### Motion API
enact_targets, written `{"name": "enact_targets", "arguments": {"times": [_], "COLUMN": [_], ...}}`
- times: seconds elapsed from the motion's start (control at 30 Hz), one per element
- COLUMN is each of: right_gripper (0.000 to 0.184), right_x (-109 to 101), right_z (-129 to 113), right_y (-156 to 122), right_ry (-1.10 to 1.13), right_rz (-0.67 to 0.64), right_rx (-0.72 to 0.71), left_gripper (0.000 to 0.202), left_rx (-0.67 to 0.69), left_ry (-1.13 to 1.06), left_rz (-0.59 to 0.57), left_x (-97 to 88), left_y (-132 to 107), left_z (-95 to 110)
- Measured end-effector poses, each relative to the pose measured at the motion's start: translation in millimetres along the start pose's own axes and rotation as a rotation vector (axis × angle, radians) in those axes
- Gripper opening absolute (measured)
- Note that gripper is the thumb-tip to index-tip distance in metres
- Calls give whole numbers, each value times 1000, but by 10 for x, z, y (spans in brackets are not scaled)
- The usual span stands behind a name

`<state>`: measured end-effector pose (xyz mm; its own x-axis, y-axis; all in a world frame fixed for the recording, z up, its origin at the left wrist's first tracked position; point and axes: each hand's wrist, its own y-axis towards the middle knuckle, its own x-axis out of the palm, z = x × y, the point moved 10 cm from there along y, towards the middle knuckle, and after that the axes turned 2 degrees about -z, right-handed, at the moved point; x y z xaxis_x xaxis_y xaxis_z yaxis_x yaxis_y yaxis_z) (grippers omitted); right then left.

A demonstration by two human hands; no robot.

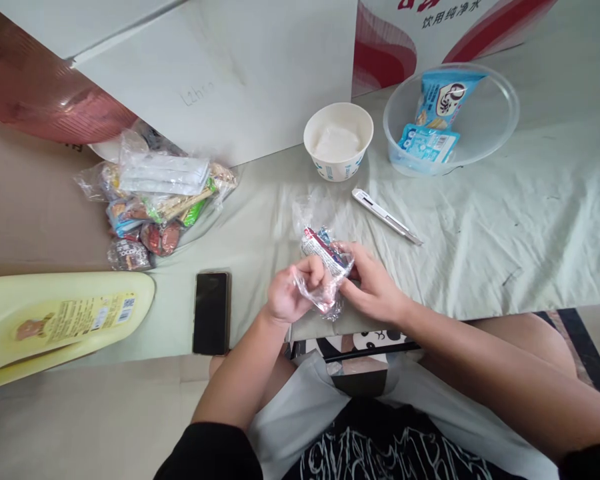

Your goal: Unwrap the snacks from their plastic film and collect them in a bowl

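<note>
A clear plastic bag (306, 212) with small printed packets (321, 248) inside lies over the cloth near its front edge. My left hand (296, 291) is at the bag's near end, fingers curled in the crinkled film; whether they also touch a packet is hidden. From the right, my right hand (375, 283) grips the bag's side between thumb and fingers. Just beyond my right hand is a white utility knife (386, 215), its blade end pointing toward the right. A white paper bowl (339, 160) with something whitish inside stands behind the bag.
A clear plastic tub (500, 143) at the back right holds blue snack packets (445, 100). To the left are a black phone (211, 312), a heap of wrapped snacks (165, 207) and a large yellow bottle (70, 323). White cartons (220, 73) line the back.
</note>
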<state>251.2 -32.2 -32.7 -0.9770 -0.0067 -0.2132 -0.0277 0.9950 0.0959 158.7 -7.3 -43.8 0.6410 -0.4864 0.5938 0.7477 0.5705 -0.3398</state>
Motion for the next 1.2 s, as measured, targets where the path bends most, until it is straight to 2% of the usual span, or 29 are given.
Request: {"name": "enact_targets", "arguments": {"times": [0.07, 0.13, 0.33, 0.47, 0.57, 0.7, 0.93, 1.1, 1.2], "right_gripper": [42, 37, 21, 17, 17, 11, 11, 12, 11], "right_x": [-50, -98, -227, -231, -239, -279, -193, -324, -375], "right_z": [-68, -109, -31, -29, -30, 25, 151, 101, 146], "right_y": [-10, -11, 37, 40, 26, 14, 50, 82, 91], "right_ry": [-54, -76, -104, -33, -3, 17, 299, 248, 245], "right_rz": [48, 90, 177, 162, 168, 213, 152, 257, 304], "right_rx": [-57, -88, 0, -29, -37, 54, 225, 156, 169], "left_gripper": [64, 62, 54, 51, 49, 48, 46, 46, 45], "left_rx": [-3, 14, 57, 72, 74, 104, 104, 111, 104], "left_ry": [67, 95, 145, 191, 237, 262, 318, 392, 414], "left_rz": [-12, 31, 151, 180, 189, 181, 204, 178, 142], "left_x": [-2, -62, -204, -235, -260, -281, -284, -252, -226], "left_y": [19, 29, 32, 42, 45, 51, 60, 58, 59], "left_z": [-12, 10, 72, 63, 55, 71, 72, 85, 58]}}
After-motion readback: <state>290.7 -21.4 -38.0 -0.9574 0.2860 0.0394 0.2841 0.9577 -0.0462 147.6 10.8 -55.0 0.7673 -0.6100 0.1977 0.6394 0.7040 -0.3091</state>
